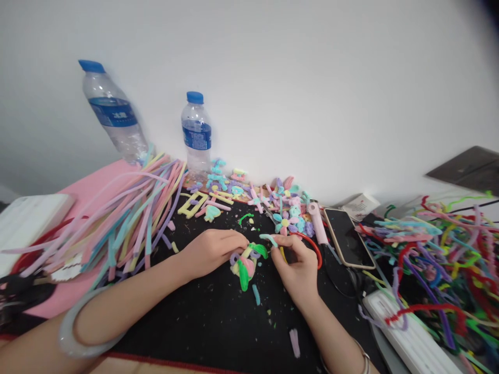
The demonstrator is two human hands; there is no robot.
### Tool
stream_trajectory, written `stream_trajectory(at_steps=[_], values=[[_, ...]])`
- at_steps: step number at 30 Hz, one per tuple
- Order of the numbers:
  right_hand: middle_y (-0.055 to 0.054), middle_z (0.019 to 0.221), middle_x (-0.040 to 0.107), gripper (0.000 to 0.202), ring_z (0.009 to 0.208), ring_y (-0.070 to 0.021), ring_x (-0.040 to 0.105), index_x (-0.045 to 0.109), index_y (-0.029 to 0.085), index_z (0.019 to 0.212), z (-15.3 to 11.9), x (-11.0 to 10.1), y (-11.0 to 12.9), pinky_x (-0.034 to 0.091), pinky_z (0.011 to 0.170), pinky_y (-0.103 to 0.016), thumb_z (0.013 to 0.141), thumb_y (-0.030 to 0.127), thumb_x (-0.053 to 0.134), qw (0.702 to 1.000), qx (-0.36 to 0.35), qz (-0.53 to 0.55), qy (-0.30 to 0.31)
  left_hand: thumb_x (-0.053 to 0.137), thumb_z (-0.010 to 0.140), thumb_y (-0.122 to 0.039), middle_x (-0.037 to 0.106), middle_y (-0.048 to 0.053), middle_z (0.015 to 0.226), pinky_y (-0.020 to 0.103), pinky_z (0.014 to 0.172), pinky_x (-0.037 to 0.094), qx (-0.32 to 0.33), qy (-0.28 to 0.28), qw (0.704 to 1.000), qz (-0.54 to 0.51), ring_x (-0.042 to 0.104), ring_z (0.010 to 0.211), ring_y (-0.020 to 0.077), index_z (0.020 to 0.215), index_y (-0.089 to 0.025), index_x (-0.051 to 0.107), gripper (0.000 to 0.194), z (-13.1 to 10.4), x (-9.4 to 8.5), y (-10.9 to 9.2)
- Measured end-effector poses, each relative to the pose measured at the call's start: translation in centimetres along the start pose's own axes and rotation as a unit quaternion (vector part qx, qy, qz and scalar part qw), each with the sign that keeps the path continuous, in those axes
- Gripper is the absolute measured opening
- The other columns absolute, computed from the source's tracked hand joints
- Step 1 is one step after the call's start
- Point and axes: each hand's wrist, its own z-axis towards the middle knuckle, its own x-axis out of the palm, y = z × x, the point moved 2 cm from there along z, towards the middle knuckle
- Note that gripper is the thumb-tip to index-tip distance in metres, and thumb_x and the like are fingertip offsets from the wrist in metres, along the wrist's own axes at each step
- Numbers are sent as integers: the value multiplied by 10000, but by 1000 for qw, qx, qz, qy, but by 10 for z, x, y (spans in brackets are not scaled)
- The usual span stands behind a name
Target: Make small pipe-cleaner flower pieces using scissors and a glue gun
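Note:
Near the middle of the black mat (187, 317), my left hand (216, 250) has its fingers closed on the left edge of a small fuzzy flower piece (249, 264) with green leaves, a pink part and purple loops. Just right of it, my right hand (298, 265) pinches a short light-blue fuzzy piece (268, 239) between thumb and index finger. The blue piece is close above the green leaf; whether they touch is unclear. A short blue scrap (256, 294) lies below the flower piece, and a lilac scrap (294, 343) lies nearer the front edge.
Pastel fuzzy stems (136, 208) are heaped at left, beside two water bottles (197, 135). Finished fuzzy shapes (286, 223) line the back. A phone (350, 238), a pink tool (317, 223), a white power strip (405, 332) and tangled stems (448, 259) are on the right.

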Motion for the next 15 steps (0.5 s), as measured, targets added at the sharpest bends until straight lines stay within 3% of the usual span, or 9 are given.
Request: stream_trajectory(at_steps=[7,15], values=[[-66,976,699,153,926,-199,653,618,210,863,5,0,5,498,848,-374,790,92,553,994,-72,-31,78,467,890,-100,682,71,910,228,776,497,-11,1,1000,5,643,823,140,917,-160,602,150,-1,1,3],[-58,959,688,182,929,-198,641,592,211,934,5,-1,10,460,908,-385,775,125,576,988,-65,-51,130,479,884,-92,674,56,897,206,734,480,-21,6,1000,-3,631,810,130,920,-159,598,141,0,-1,3]])
